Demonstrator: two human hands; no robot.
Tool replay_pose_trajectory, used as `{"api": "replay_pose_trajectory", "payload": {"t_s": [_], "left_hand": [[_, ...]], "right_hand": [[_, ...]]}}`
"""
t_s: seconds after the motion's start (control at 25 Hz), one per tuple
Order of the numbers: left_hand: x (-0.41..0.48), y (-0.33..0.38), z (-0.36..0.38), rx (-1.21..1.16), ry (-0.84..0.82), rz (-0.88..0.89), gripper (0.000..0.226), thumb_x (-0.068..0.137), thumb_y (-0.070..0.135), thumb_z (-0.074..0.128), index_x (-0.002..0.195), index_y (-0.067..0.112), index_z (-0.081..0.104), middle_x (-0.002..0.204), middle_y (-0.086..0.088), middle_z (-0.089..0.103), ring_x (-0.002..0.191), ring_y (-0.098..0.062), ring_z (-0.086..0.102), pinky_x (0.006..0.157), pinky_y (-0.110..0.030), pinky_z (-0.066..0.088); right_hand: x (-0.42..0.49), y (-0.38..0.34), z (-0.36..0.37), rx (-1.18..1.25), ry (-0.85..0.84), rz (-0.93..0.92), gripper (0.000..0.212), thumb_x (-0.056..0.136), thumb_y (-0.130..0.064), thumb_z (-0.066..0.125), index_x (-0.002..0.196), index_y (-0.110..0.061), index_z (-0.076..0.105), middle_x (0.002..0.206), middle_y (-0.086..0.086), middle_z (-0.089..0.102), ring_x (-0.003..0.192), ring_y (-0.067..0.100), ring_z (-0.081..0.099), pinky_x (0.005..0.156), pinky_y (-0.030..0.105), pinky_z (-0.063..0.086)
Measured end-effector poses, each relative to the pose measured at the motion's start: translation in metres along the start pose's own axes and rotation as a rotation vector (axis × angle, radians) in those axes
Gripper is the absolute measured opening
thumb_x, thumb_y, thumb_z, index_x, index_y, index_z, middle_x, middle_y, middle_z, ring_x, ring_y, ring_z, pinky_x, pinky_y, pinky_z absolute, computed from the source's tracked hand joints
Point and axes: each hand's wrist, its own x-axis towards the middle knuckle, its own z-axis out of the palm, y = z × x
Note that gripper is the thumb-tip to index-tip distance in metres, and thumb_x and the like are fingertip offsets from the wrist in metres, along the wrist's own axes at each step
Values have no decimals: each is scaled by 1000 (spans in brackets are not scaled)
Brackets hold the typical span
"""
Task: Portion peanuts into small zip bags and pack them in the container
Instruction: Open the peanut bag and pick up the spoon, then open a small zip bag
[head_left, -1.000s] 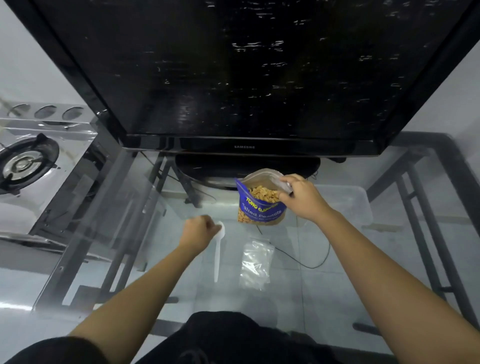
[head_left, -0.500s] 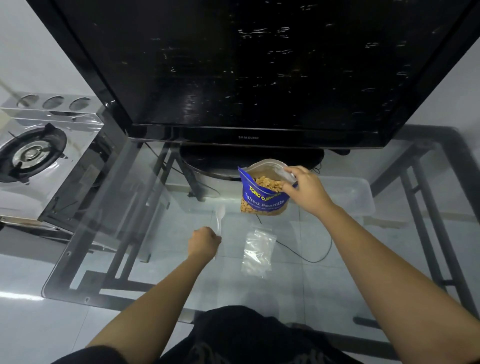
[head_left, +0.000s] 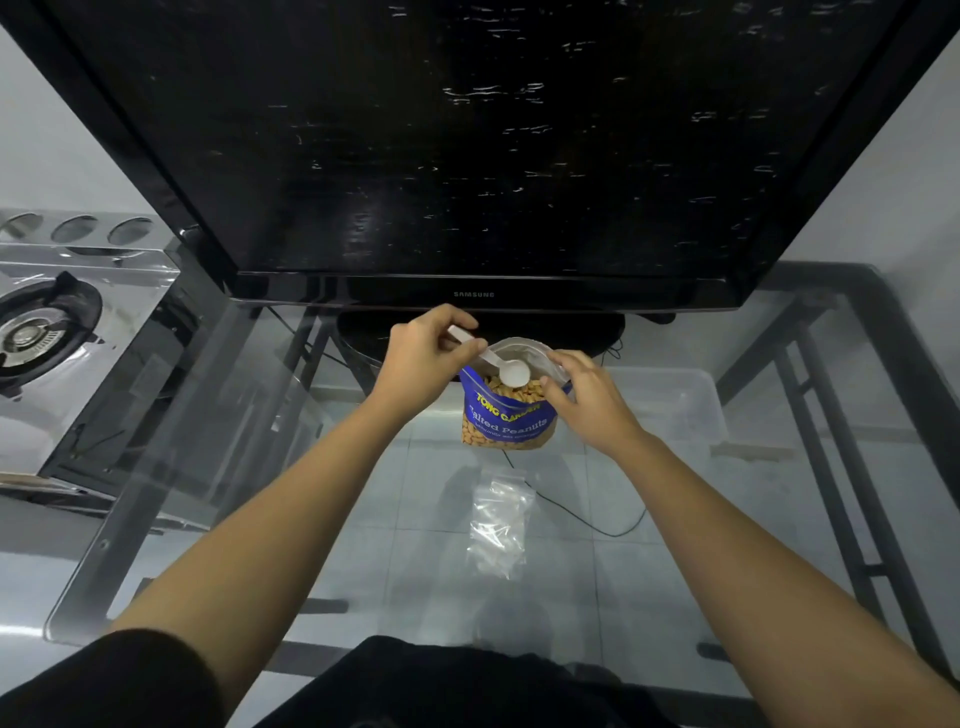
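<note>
Head view: glass table (head_left: 363, 545) bears television (head_left: 493, 156), stove (head_left: 47, 332) beside; left fingers (head_left: 453, 317) pinch spoon (head_left: 511, 372), right fingers (head_left: 569, 358) grip peanut bag (head_left: 506, 422).

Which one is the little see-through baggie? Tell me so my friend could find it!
Find the big black television on the glass table. Just in front of it stands the blue foil bag of salted peanuts, and nearer the person lies the small clear plastic zip bag. Unlike the printed peanut bag, it is flat and see-through.
</note>
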Motion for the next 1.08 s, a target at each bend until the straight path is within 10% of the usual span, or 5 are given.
{"api": "replay_pose_trajectory", "payload": {"t_s": [0.32, 0.44, 0.56, 0.72, 1.08], "left_hand": [[22, -9, 35, 163, -153, -195, 25, 89, 24, 60, 106, 5, 58, 94, -15, 69, 80, -19, 66, 69, -23, 52], [10, -15, 35, 145, 50, -210, 58, 85, 28, 66, 132, 6, 41, 124, -14, 50, 107, -19, 53, 90, -32, 48], [-32, -20, 30, 65, 269, 47, 29, 89, 21, 59, 111, 2, 55, 103, -9, 52, 84, -4, 46, 77, -15, 44], [-98, -63, 57, 152, -65, 255, 22, 87, 25, 57, 89, 3, 63, 83, -8, 59, 71, -7, 49, 65, -20, 47], [-111, -105, 108, 551, -487, -5, 38, 89, 31, 58, 123, 16, 55, 129, -7, 48, 114, -26, 49, 92, -38, 44]], "right_hand": [[0, 0, 3, -13, -10, 23, 48, 96, -28, 47, 139, -10, 38, 138, 5, 42, 124, 20, 43, 92, 36, 50], [-5, -5, 2, -66, 39, -2, 46, 97, -31, 44, 138, -11, 40, 140, 6, 42, 128, 20, 39, 98, 28, 40], [-28, -7, 9, -47, 245, 23, 42, 99, -29, 39, 136, -9, 42, 140, 7, 44, 129, 18, 35, 98, 21, 30], [-84, 19, 47, -84, 301, 105, 39, 99, -21, 40, 134, -6, 43, 136, 10, 46, 125, 21, 39, 99, 20, 27], [-135, 70, 108, -518, -198, 207, 80, 80, -48, -13, 149, -11, 0, 158, 2, -6, 146, 19, -5, 112, 31, -6]]}}
